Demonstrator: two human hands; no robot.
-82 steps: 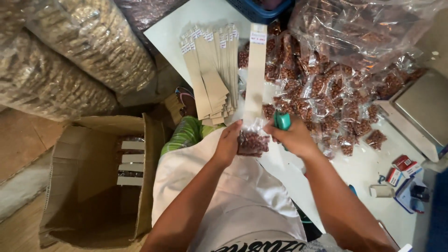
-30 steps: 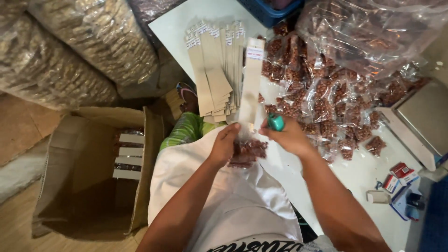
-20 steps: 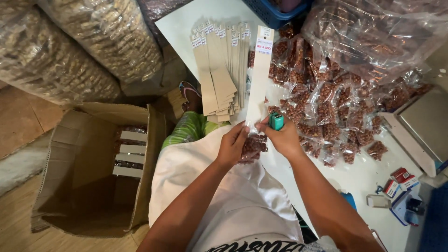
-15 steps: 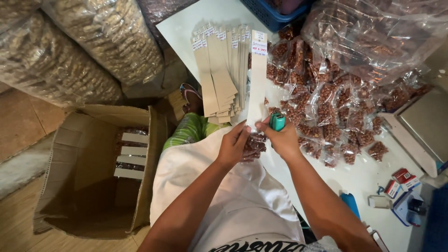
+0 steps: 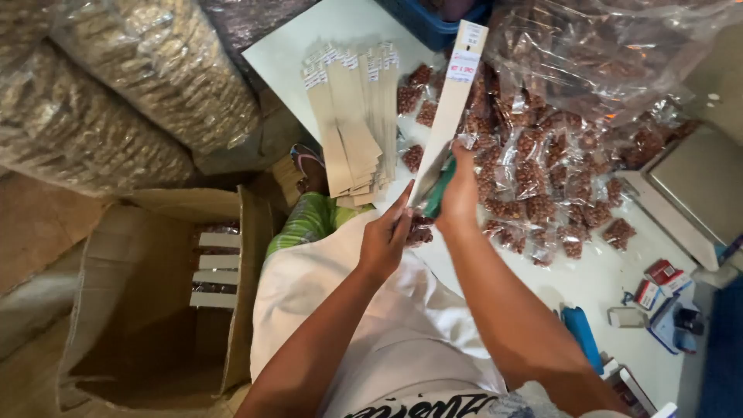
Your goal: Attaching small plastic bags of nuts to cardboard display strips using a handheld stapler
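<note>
My work surface is a white table (image 5: 596,286), crowded from its far edge to its right edge. Off its left edge lie large clear sacks (image 5: 155,77) of pale contents; below them an open cardboard box (image 5: 155,310) stands on the floor, holding packets with white strips. At the table's far right corner lies a big clear plastic bag (image 5: 611,54) of brown nuts. Before it, a heap of small clear nut packets (image 5: 542,178) spreads across the middle. A weighing scale (image 5: 689,193) sits at the right edge. Near the far left corner a fan of tan card strips (image 5: 352,124) with white labels lies flat. Small red and blue items cluster at the near right corner.

My left hand (image 5: 383,240) pinches the lower end of a long tan card strip (image 5: 449,108), white label uppermost, with a small nut packet (image 5: 420,231) beneath it. My right hand (image 5: 460,193) is closed around a green stapler (image 5: 436,190), pressed against the same strip, above the table's near edge.
</note>
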